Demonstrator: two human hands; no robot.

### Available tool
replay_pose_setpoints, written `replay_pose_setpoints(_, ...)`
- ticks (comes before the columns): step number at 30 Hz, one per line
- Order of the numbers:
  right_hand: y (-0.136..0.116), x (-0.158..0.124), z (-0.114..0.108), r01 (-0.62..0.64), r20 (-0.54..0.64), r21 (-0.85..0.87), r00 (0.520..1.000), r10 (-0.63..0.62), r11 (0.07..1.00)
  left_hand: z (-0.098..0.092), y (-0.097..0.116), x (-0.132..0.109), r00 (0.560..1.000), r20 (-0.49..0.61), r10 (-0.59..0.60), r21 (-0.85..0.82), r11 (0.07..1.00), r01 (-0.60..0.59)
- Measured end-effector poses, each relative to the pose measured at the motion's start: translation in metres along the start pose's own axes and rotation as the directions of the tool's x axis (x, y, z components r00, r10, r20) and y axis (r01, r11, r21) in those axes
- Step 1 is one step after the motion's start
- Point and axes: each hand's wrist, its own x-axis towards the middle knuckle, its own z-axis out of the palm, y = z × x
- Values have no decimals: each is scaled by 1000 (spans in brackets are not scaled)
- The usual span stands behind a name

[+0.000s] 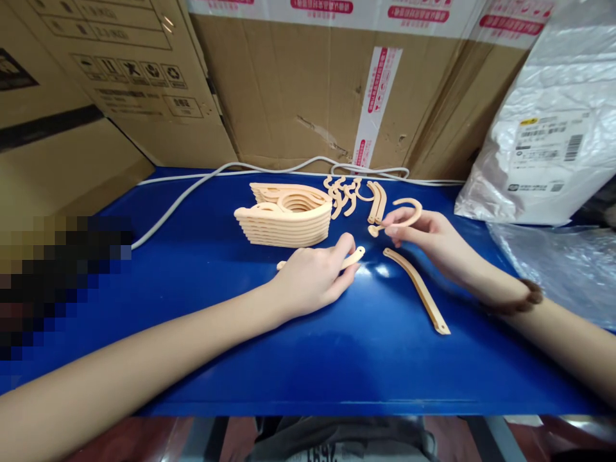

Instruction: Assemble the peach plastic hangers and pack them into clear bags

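My left hand [315, 276] rests on the blue table [231, 333], fingers closed on a long peach plastic arm piece [353, 258] that lies flat. My right hand [433, 240] pinches a curved peach hook piece [409, 212] just above the table. Another long peach arm piece [418, 289] lies loose between the hands, angled toward the front right. Behind the left hand stands a stack of assembled peach folding hangers [283, 218]. Several loose hooks [344, 192] and curved pieces [376, 202] lie behind the right hand.
Cardboard boxes [308, 83] wall the table's back and left. A white cable [192, 189] runs along the back edge. A silver plastic bag with a label [543, 128] leans at the right, over clear wrap [553, 263]. A bead bracelet [522, 298] circles my right wrist.
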Motion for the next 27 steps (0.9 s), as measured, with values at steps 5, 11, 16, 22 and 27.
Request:
replay_pose_setpoints(5, 15, -2, 5, -95, -9, 178, 995, 98, 980, 1, 2, 2, 1000, -6, -10, -1, 1000, 10)
replay_pose_setpoints(11, 19, -8, 5, -97, 53, 218, 995, 87, 971, 2, 2, 2, 1000, -24, -19, -98, 995, 17)
replay_pose_setpoints(16, 16, -6, 6, -95, 15, 256, 995, 94, 962, 1, 1, 1, 997, -50, -54, -109, 993, 48)
replay_pose_setpoints(22, 18, -4, 5, -114, 8, 316, 993, 117, 942, -2, 2, 1, 995, -95, -20, -98, 995, 11)
replay_pose_setpoints(27, 20, -5, 3, -108, 17, 281, 994, 107, 954, -3, 1, 0, 991, -127, 31, -116, 992, -46)
